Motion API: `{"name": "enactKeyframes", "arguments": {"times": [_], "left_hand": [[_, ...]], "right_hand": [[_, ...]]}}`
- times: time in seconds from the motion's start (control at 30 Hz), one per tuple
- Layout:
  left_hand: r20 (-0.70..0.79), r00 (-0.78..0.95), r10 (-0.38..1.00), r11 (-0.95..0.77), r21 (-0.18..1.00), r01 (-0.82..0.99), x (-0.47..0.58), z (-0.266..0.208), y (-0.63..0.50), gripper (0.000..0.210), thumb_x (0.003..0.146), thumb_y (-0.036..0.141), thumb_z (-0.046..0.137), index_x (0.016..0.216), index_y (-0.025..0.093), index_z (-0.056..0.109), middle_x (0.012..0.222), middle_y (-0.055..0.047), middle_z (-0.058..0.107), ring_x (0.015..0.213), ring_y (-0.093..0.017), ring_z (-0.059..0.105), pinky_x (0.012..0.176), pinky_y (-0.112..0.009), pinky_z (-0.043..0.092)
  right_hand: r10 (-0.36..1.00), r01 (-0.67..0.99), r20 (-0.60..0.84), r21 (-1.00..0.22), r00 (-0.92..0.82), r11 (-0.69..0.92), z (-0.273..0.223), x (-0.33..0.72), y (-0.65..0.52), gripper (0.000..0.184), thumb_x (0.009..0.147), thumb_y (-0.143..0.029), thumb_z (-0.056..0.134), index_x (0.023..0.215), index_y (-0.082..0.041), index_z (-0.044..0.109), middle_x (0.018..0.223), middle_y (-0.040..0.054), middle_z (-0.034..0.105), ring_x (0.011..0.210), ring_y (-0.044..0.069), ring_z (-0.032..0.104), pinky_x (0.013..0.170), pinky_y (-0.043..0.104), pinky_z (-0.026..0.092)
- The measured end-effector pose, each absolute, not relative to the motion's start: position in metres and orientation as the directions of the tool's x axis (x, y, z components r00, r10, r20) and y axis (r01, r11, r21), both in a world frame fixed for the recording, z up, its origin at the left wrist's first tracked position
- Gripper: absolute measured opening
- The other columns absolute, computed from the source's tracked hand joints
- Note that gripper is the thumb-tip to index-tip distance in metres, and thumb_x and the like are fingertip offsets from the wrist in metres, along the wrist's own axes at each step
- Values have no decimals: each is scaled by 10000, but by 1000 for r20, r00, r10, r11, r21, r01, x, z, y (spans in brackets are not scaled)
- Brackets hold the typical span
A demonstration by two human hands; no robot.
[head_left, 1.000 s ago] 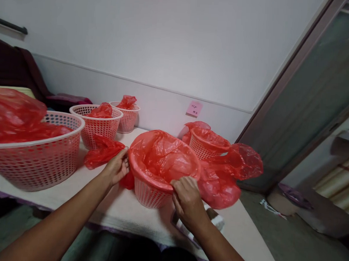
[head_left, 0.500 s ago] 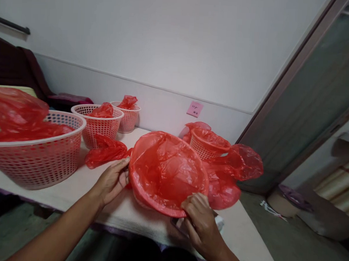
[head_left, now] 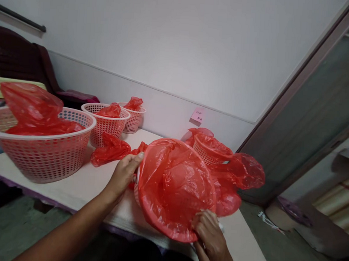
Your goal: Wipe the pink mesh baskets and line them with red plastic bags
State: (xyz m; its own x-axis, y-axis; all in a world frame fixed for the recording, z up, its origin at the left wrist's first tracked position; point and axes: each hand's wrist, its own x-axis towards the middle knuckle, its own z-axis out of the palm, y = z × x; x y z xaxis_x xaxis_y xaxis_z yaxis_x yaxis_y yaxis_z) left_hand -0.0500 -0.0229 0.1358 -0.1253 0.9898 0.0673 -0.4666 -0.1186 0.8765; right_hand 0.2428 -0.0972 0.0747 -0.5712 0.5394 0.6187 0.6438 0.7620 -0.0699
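Note:
A plastic basket (head_left: 138, 196) lined with a red plastic bag (head_left: 177, 185) tilts toward me above the table. The bag is folded over its rim and covers nearly all of the outside. At the left rim, my left hand (head_left: 125, 174) grips the basket, thumb on the edge and the other fingers behind. My right hand (head_left: 211, 235) is closed at the near right rim, its fingers wrapped over the edge and the bag there. Part of the right fingers is hidden. Behind the left hand lies a crumpled red plastic bag (head_left: 110, 149).
On the table's (head_left: 101, 185) left stand a large pink basket (head_left: 44, 155), a medium basket (head_left: 107, 129) and a small basket (head_left: 132, 120), each holding red plastic. Another lined basket (head_left: 205, 149) stands near the wall, with loose red bags (head_left: 245, 171) beside it. A pink note (head_left: 197, 115) is on the wall.
The lined basket now tilts more steeply toward me, and its near rim is lower. Both hands have kept hold and moved with it. My view has shifted slightly left.

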Motion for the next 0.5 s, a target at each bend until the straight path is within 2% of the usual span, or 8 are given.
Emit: {"name": "enactKeyframes", "arguments": {"times": [0.07,0.13,0.3,0.5], "left_hand": [[85,-155,984,-146,886,-440,-51,137,-20,340,653,411,827,679,165,594,558,62,566,450,-59,485,412,-155,353],[90,-168,982,-158,878,-451,-52,134,-19,327,661,399,820,670,166,591,541,72,552,437,-49,462,409,-148,340],[40,-116,992,-99,816,-570,-52,122,-16,220,741,329,728,673,172,589,644,17,643,558,-92,590,555,-192,494],[-65,-37,997,28,776,-630,-56,117,-18,49,785,163,647,737,157,641,677,-25,687,559,-126,644,539,-221,532]], "right_hand": [[528,649,631,-52,-567,759,75,240,-97,233,836,-49,438,991,-217,483,872,54,583,837,234,553,835,455,430],[524,655,642,-46,-559,754,74,239,-96,238,841,-52,444,1009,-215,489,887,56,593,853,237,559,848,459,429],[541,644,622,-77,-566,761,75,239,-92,207,859,-56,430,990,-206,483,879,55,579,840,229,544,818,451,434],[546,645,606,-69,-579,761,78,237,-96,216,849,-49,415,974,-214,476,873,53,565,839,231,533,807,447,430]]}}
